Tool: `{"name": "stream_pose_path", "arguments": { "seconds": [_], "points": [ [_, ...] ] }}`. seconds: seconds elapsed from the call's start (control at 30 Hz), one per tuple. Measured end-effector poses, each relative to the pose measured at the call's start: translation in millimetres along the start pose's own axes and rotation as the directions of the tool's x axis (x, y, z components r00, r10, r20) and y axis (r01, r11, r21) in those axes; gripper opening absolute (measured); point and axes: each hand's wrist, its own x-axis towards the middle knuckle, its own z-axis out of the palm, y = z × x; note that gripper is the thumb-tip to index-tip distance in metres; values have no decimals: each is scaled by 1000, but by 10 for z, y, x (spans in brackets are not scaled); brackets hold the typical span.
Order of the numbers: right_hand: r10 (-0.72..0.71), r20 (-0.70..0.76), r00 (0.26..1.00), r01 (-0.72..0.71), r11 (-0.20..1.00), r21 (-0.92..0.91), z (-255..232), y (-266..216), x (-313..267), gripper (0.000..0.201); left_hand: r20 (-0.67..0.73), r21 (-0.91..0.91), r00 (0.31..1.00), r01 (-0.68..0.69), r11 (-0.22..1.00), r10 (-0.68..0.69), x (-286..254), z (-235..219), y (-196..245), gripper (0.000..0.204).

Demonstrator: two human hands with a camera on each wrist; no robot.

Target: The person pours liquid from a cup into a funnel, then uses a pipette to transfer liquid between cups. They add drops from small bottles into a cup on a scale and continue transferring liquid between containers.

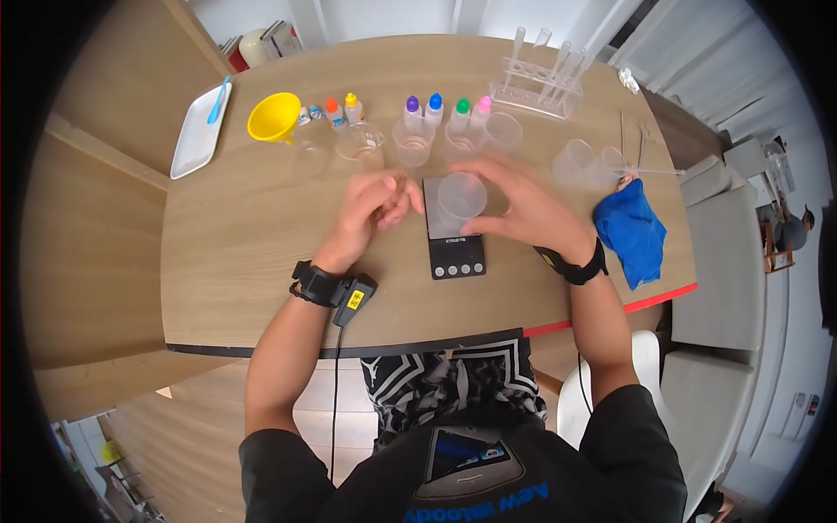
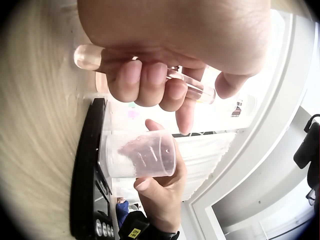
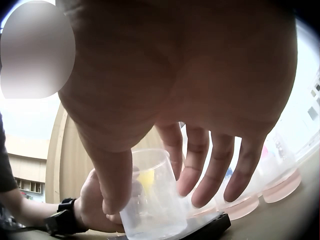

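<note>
My left hand (image 1: 370, 209) curls its fingers round a clear test tube (image 2: 200, 92), its rounded end sticking out past the little-finger side. To its right, a translucent plastic cup (image 1: 462, 195) stands upright on a black digital scale (image 1: 458, 254). My right hand (image 1: 532, 205) holds the cup from the right, thumb on the near side and fingers round the far side. In the right wrist view the thumb overlaps the cup (image 3: 155, 200) wall. Small drops or marks show on the cup's side in the left wrist view.
Behind the scale stand clear cups (image 1: 412, 144) and dropper bottles with coloured caps (image 1: 434, 106). A yellow funnel (image 1: 274, 118) and a white tray (image 1: 187, 148) lie left. At the back right is a test tube rack (image 1: 536, 94); a blue cloth (image 1: 629, 234) lies near the right edge.
</note>
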Motion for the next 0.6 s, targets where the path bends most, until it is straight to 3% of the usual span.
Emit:
{"name": "stream_pose_path", "arguments": {
  "seconds": [0.07,0.17,0.37,0.47,0.6],
  "points": [
    [68,36,997,-68,998,-9,-21,-40,2,81,-4,-1,1000,8,1000,-8,-1,-2,1,62],
    [-111,-21,994,112,992,62,28,45,-20,90,-14,17,1000,-10,1000,10,3,1,3,63],
    [-18,56,998,8,983,183,84,70,-14,90,-29,6,1000,-3,1000,3,1,12,-5,65],
    [-82,-8,997,83,994,70,110,119,-20,83,-26,6,1000,2,1000,-2,3,12,4,65],
    [-60,-22,998,60,998,-5,114,118,-15,75,-21,23,1000,-9,1000,9,5,7,11,65]
  ]
}}
